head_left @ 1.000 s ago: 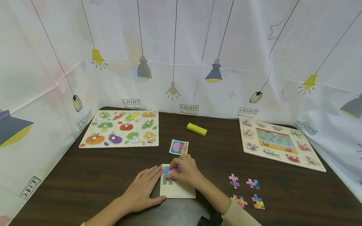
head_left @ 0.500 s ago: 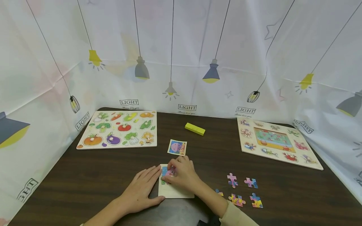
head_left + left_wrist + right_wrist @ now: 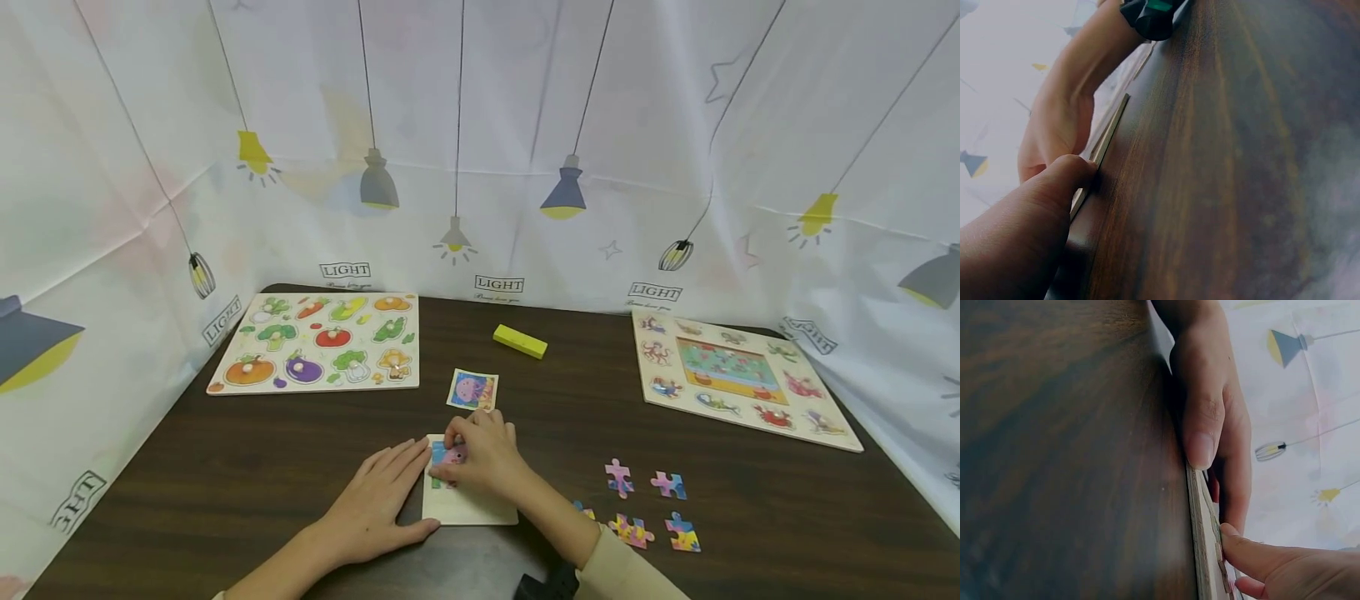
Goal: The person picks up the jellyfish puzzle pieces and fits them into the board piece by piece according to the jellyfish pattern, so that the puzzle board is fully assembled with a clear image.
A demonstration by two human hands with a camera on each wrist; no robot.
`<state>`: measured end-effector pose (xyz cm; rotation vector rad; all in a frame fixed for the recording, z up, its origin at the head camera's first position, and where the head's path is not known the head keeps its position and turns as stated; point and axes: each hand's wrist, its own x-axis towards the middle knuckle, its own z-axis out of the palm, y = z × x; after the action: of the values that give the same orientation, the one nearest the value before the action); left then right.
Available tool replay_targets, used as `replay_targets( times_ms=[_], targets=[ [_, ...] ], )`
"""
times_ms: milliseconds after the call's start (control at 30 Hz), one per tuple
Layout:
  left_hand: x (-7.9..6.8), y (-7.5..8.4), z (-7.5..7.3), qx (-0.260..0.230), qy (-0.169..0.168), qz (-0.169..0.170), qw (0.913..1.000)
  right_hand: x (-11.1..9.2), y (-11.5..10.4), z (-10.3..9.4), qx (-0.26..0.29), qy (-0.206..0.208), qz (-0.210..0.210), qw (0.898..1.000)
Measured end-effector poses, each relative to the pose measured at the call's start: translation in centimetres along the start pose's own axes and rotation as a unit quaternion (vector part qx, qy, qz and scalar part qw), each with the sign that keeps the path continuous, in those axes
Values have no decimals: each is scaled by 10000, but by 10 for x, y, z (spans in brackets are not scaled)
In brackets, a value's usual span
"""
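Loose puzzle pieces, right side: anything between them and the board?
Yes, the right forearm: in the head view it crosses between the loose puzzle pieces and the board, partly hiding the nearest piece. The right hand covers the board's upper right. Nothing else visible blocks.

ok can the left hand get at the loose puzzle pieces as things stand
Probably not directly: the right hand and forearm lie between the left hand and the loose puzzle pieces, and the left hand rests at the edge of the puzzle board.

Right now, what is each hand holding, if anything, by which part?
The left hand braces the puzzle board at its left edge; whether the right hand pinches a piece cannot be told.
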<state>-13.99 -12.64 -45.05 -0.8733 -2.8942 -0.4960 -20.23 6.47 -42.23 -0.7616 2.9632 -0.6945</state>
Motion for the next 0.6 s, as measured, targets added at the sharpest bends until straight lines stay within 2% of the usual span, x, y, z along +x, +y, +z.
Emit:
replay_targets(
  times_ms=[133, 333, 467, 600],
  targets=[
    [0, 1, -1, -24, -103, -29, 9999, -2, 1, 0, -143, 83, -139, 9998],
    [-1, 0, 0, 23, -87, -68, 9999, -3, 6, 4, -121, 298, -489, 9983],
    [-1, -1, 2, 43, -16, -37, 10000, -3, 11, 3, -26, 129, -600, 9981],
    [0, -1, 2, 68, -8, -10, 10000, -4, 15, -3, 299, -162, -637, 9974]
  ],
)
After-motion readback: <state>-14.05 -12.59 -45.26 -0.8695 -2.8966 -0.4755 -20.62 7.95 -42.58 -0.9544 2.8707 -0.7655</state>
